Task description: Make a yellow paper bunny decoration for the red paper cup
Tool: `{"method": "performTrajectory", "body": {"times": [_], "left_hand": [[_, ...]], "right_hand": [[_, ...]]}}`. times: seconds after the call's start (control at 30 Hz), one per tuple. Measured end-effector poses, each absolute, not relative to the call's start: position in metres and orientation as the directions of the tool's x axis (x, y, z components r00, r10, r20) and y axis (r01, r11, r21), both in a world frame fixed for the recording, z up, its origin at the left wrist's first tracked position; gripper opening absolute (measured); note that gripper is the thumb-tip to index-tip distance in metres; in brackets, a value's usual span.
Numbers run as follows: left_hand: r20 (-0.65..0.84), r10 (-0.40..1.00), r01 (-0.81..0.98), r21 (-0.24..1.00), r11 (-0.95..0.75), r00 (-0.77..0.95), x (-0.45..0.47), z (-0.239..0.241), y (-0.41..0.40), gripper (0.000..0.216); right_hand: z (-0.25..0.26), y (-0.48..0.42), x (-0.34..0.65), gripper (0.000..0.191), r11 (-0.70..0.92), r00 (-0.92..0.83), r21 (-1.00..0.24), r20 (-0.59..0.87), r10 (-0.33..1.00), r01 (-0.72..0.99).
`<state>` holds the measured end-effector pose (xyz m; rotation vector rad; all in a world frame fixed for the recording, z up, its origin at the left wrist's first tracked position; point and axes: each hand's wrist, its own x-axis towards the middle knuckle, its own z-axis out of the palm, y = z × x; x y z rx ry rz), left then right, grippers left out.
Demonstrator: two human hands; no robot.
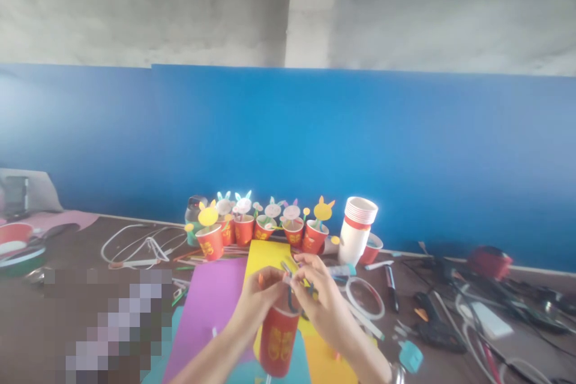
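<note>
Over a red paper cup (279,342) with gold lettering, my left hand (261,297) and my right hand (321,294) meet with their fingertips close together. Both hands are closed in a pinch at the cup's mouth. A thin dark strip (292,300) curves down from between the fingers to the cup's rim; what exactly the fingertips hold is too blurred to tell. Under the cup and hands lie a purple sheet (216,294) and a yellow sheet (269,257) of paper.
Behind stand several red cups with paper animal faces on stems, such as a yellow face (323,210). Right of them rises a stack of white cups (357,231). A roll of tape (365,298), a black marker (391,288) and a cable tangle (486,324) lie at right.
</note>
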<state>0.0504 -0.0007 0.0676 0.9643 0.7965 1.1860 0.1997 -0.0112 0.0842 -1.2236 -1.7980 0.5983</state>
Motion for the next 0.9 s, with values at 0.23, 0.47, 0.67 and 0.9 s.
{"method": "performTrajectory", "body": {"times": [0.23, 0.47, 0.67, 0.9], "left_hand": [[0.005, 0.973, -0.36, 0.93, 0.08, 0.229, 0.051, 0.074, -0.004, 0.019], [0.049, 0.985, -0.262, 0.965, -0.004, 0.164, 0.049, 0.069, -0.001, 0.034], [0.075, 0.975, -0.263, 0.964, -0.018, 0.208, 0.046, 0.064, 0.001, 0.037], [0.086, 0.934, -0.321, 0.947, 0.032, 0.346, 0.04, 0.063, 0.005, 0.036]], "right_hand": [[0.081, -0.01, 0.2, 0.025, 0.396, -0.148, -0.715, 0.385, 0.911, 0.577], [0.082, -0.014, 0.198, 0.017, 0.421, -0.145, -0.661, 0.431, 0.891, 0.622], [0.089, -0.018, 0.199, 0.018, 0.405, -0.145, -0.639, 0.419, 0.896, 0.654], [0.099, -0.017, 0.211, 0.017, 0.294, -0.112, -0.743, 0.286, 0.952, 0.602]]}}
